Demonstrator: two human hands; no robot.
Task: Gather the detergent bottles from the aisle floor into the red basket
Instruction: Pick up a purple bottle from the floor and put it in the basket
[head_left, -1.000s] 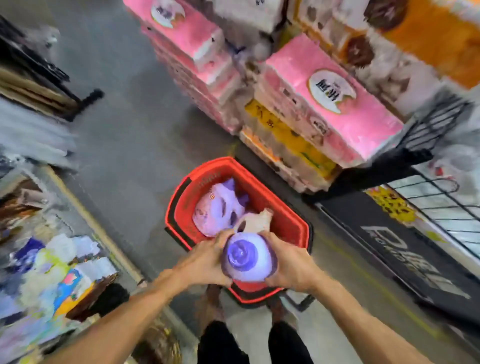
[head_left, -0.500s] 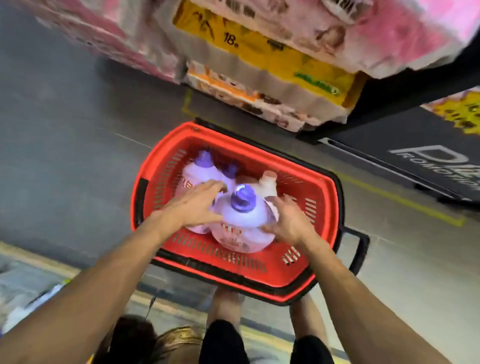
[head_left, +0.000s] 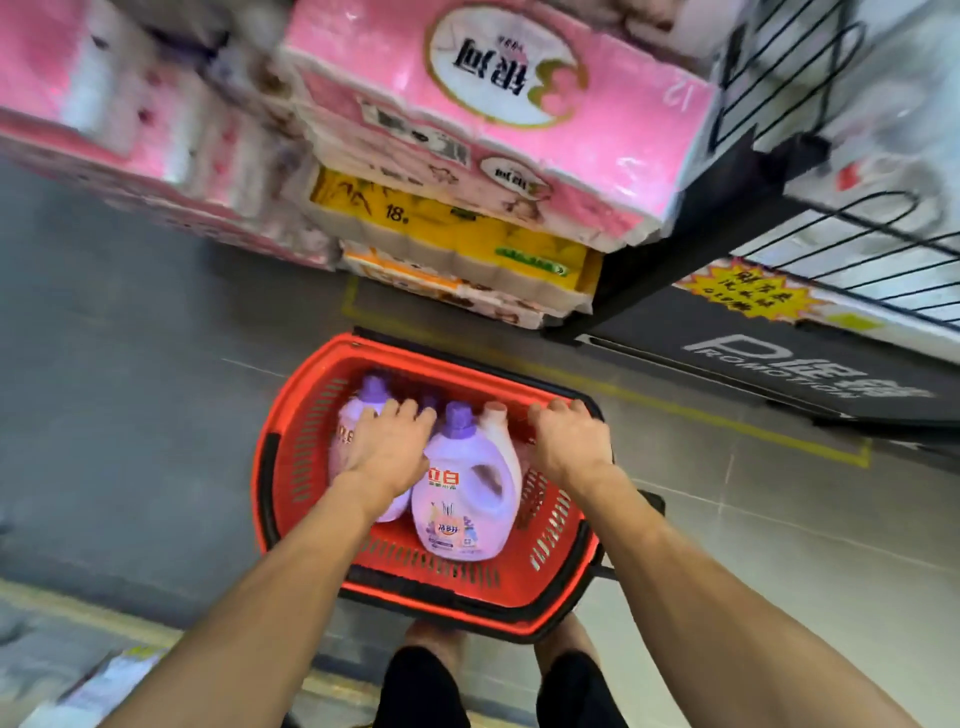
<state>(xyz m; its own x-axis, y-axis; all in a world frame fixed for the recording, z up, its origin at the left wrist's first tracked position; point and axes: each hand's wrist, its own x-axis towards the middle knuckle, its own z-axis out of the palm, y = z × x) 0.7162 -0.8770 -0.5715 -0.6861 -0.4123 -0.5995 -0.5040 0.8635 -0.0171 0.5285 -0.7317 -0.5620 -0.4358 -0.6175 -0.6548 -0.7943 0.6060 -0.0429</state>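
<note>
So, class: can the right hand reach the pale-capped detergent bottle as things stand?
Probably yes: the right hand, curled over the red basket rim, is right beside the pale-capped bottle, nothing between.

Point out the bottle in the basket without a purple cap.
The pale bottle on the right, behind the front labelled bottle; its cap is whitish, the others' purple.

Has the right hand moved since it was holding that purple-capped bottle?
Yes. The right hand has left the purple-capped bottle and shifted right, to the far right rim of the red basket.
</note>
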